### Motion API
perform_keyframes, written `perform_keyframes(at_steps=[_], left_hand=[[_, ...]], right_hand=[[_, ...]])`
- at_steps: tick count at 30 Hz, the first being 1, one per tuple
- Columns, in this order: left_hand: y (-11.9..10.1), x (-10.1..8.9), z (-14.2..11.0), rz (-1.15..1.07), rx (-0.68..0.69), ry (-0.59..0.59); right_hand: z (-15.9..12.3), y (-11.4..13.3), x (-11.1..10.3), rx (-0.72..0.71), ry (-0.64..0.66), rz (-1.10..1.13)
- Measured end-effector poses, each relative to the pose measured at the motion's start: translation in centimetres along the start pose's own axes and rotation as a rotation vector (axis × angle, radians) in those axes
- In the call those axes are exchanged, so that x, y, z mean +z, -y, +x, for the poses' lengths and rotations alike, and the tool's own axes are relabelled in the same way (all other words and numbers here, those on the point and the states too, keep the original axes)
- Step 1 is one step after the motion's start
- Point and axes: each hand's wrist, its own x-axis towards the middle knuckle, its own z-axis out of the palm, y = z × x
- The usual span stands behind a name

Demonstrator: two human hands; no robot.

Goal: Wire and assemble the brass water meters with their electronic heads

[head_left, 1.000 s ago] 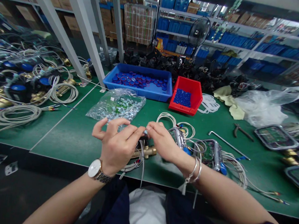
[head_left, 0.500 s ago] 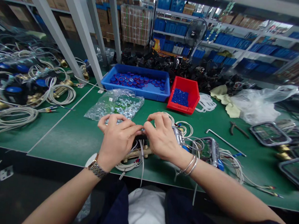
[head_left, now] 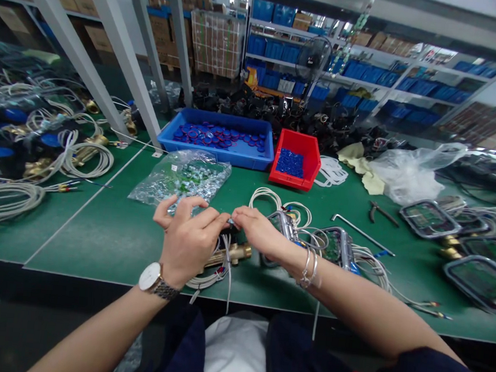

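Note:
My left hand [head_left: 191,239] and my right hand [head_left: 258,231] meet fingertip to fingertip, both pinched. A small pale-blue piece [head_left: 231,221] shows between the fingertips, too small to name. Just below them lies a brass pipe fitting [head_left: 236,253], its upper part hidden by my left hand. White cable [head_left: 209,280] is coiled beside that fitting. Behind my left hand lies a clear plastic bag [head_left: 152,184] of small pale-blue and green pieces. To the right of my right hand sit two grey-framed meter housings [head_left: 285,227] with cables.
Behind stand a blue tray [head_left: 250,162] of blue discs and a red bin [head_left: 294,181] with small blue parts. An L-shaped hex key [head_left: 363,235] and pliers [head_left: 382,214] lie right. Several cabled brass assemblies [head_left: 37,164] crowd the left; grey posts [head_left: 120,53] rise behind.
My right hand has lowered and flattened its fingers, still meeting the left at the fingertips. More of the brass fitting shows. The whole view has shifted slightly.

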Motion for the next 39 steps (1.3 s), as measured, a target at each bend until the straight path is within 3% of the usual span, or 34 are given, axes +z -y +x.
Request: perform_keyframes(at_steps=[4, 9, 14, 19, 23, 26, 32, 36, 39], left_hand=[[0.1, 0.3, -0.1, -0.062, -0.026, 0.065], [0.3, 0.6, -0.1, -0.036, -0.019, 0.004], [0.4, 0.7, 0.3, -0.106, -0.049, 0.085], [-0.3, 0.8, 0.2, -0.026, -0.059, 0.031], [0.7, 0.9, 0.2, -0.088, -0.086, 0.11], [0.8, 0.9, 0.2, -0.124, -0.1, 0.103], [-1.1, 1.2, -0.8, -0.027, -0.196, -0.002], [0.3, 1.4, -1.8, -0.131, -0.227, 0.092], [1.4, 1.6, -3.1, -0.22, -0.292, 0.095]], right_hand=[[-0.3, 0.1, 0.0, -0.082, -0.135, -0.13], [-0.3, -0.2, 0.0, -0.014, -0.003, -0.055], [-0.3, -0.6, 0.1, -0.152, -0.124, -0.184], [0.0, -0.8, 0.6, -0.015, 0.045, -0.073], [0.0, -0.9, 0.0, -0.147, -0.046, -0.236], [0.3, -0.8, 0.0, -0.231, -0.048, -0.301], [0.8, -0.5, 0.7, 0.045, 0.1, -0.045], [3.2, -1.0, -1.1, -0.092, 0.12, -0.113], [7.5, -2.0, -1.8, -0.15, 0.078, -0.111]])
